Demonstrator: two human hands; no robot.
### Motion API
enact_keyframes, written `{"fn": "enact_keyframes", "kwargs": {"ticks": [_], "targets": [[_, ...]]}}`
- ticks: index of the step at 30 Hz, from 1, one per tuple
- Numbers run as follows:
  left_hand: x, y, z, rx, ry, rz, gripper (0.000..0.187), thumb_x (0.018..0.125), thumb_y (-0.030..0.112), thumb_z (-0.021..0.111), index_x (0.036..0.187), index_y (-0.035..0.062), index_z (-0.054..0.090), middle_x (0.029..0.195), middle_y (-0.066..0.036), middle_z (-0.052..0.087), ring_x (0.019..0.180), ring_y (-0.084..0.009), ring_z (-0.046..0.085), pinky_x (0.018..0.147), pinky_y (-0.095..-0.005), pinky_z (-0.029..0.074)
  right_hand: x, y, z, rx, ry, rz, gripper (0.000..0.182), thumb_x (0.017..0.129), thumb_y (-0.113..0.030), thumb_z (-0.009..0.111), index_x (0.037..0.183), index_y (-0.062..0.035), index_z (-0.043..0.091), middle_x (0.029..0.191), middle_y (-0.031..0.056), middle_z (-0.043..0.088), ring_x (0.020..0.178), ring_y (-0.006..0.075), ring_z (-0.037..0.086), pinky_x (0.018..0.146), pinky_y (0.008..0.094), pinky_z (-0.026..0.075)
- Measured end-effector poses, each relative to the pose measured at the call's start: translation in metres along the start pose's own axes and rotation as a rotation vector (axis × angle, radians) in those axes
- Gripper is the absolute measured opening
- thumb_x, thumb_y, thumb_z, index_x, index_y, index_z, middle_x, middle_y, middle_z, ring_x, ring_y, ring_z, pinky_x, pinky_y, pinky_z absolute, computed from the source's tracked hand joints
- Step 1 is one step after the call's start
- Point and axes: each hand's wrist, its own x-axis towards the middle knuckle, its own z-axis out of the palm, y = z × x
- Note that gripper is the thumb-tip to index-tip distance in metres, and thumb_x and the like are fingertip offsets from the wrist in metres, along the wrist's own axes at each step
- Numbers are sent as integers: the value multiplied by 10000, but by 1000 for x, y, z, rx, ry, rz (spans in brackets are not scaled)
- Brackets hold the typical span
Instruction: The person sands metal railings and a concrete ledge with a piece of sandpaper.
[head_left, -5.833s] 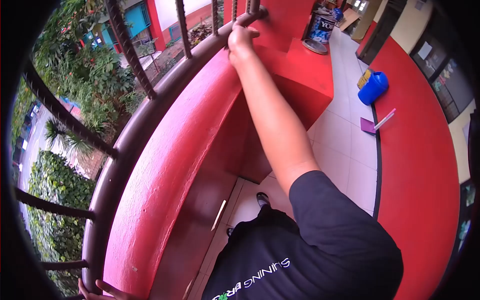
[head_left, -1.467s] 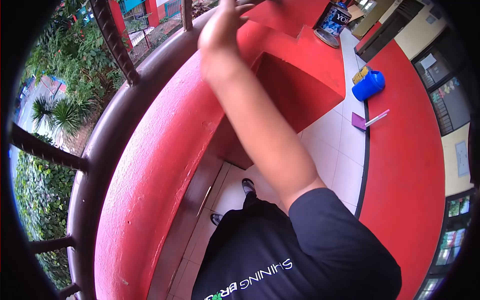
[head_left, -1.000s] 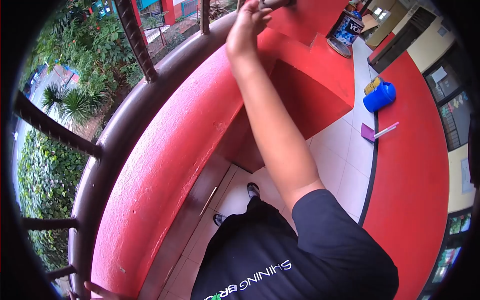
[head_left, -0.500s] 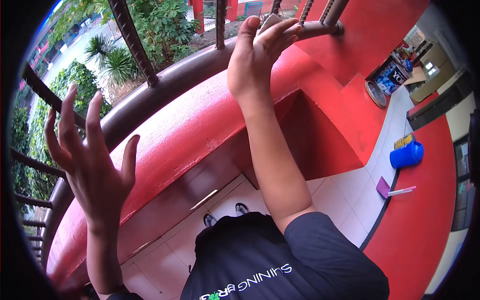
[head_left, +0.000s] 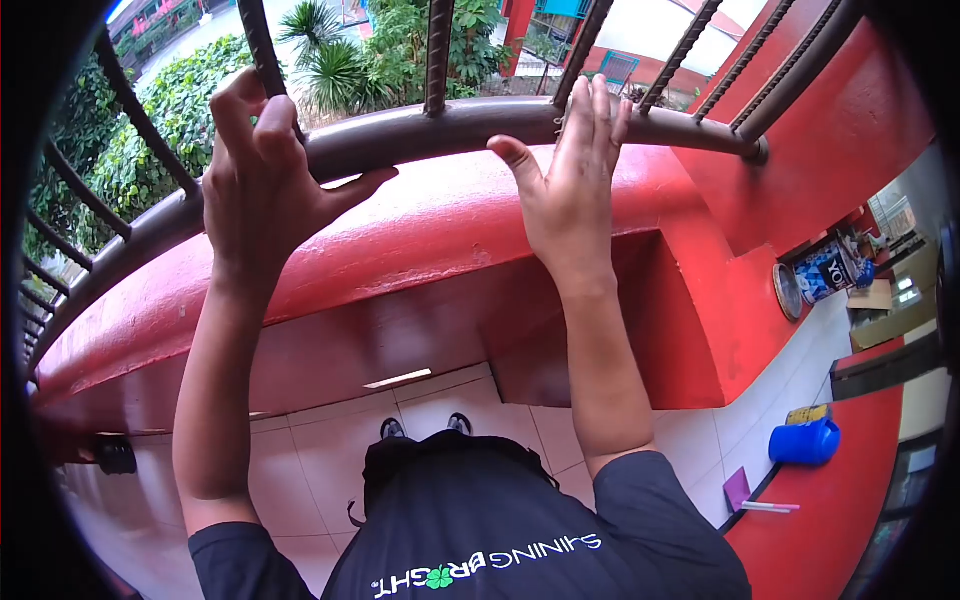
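My left hand [head_left: 255,185] is raised at the dark metal railing pipe [head_left: 395,138], its fingers bent and apart, the thumb stretched out to the right. Its fingers overlap an upright twisted bar [head_left: 258,45] in this view. Over the right part of the same pipe is my right hand [head_left: 572,200], fingers extended upward and the thumb held away from them. No object shows in either hand. Below both hands runs the rounded red ledge [head_left: 430,205].
Plants [head_left: 335,75] grow beyond the railing. At right, a blue container [head_left: 805,442] lies near a purple dustpan [head_left: 737,490]. A round-rimmed tin [head_left: 787,292] sits by the red wall [head_left: 800,165]. My shoes stand on the tiled floor [head_left: 330,470].
The view has turned, so the railing lies more level. My left hand has moved up to the pipe and bent its fingers. A pale flat thing behind my right hand no longer shows.
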Motion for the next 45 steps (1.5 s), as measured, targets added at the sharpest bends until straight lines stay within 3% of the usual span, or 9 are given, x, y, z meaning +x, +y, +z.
{"fn": "enact_keyframes", "kwargs": {"ticks": [5, 9, 16, 18, 24, 34, 38, 40, 45], "targets": [[18, -10, -29, -234, -257, -313, 912, 648, 716, 862, 1035, 32, 400, 848, -113, 530, 740, -243, 582, 674, -414, 533, 1, 33, -12, -56, -20, -148, 607, 1057, -231, 533, 1578, 13, 338, 1640, 223, 331, 1530, 427, 276, 1253, 548, 243], [28, -13, -40, -125, -679, -266, 807, 775, 798, 687, 915, 9, 592, 787, -161, 591, 768, -382, 636, 741, -508, 486, -13, 9, -14, -129, 28, 180, 623, 1076, -262, 501, 1584, 39, 303, 1647, 266, 289, 1520, 438, 294, 1239, 498, 288], [29, -7, -28, -16, -659, -432, 791, 980, 738, 426, 836, 30, 750, 843, -236, 716, 871, -406, 728, 803, -512, 565, 4, -13, 3, 1157, 544, 984, 616, 1120, -220, 406, 1599, 80, 164, 1655, 295, 251, 1531, 341, 326, 1252, 411, 266], [28, -5, -28, 10, -615, -396, 736, 1007, 674, 421, 867, 37, 763, 862, -231, 729, 875, -401, 733, 817, -499, 574, 41, 40, 20, 1114, 553, 1095, 416, 1095, -249, 498, 1445, -29, 455, 1055, 43, 587, 844, 141, 529, 840, 293, 467], [28, -7, -26, -19, -599, -427, 607, 1019, 548, 425, 919, 70, 786, 906, -203, 751, 892, -393, 746, 792, -497, 587, 72, -34, 35, 1345, 522, 1346, 726, 1033, -709, 234, 1445, -151, 452, 1323, 68, 586, 1206, 169, 552, 1189, 490, 311], [33, -9, -34, -128, -688, -422, 638, 1025, 557, 403, 934, 56, 786, 914, -224, 754, 898, -414, 746, 821, -511, 584, 81, -42, 8, 1297, 703, 1257, 808, 1049, -653, 165, 1640, -102, 173, 1709, 133, 205, 1586, 253, 169, 1280, 518, 121], [31, -10, -33, -113, -689, -406, 630, 1026, 552, 412, 924, 57, 788, 880, -216, 754, 875, -407, 750, 808, -507, 593, 60, -9, 33, 1546, 466, 1064, 835, 1026, -719, 242, 1575, -93, 315, 1592, 129, 442, 1433, 236, 473, 1263, 428, 185], [31, -10, -32, -130, -667, -395, 634, 1026, 552, 413, 907, 53, 786, 879, -223, 751, 872, -411, 747, 805, -511, 592, 78, 24, 14, 1359, 594, 1264, 676, 1068, -561, 246, 1476, -71, 471, 1481, 127, 563, 1335, 284, 563, 1165, 563, 388], [31, -10, -31, -102, -679, -403, 641, 1028, 553, 414, 880, 45, 776, 868, -225, 746, 865, -415, 745, 804, -518, 588, 74, -6, 19, 1291, 582, 1247, 705, 1054, -642, 360, 1474, -80, 423, 1531, 119, 497, 1360, 266, 524, 1171, 547, 393]]}}
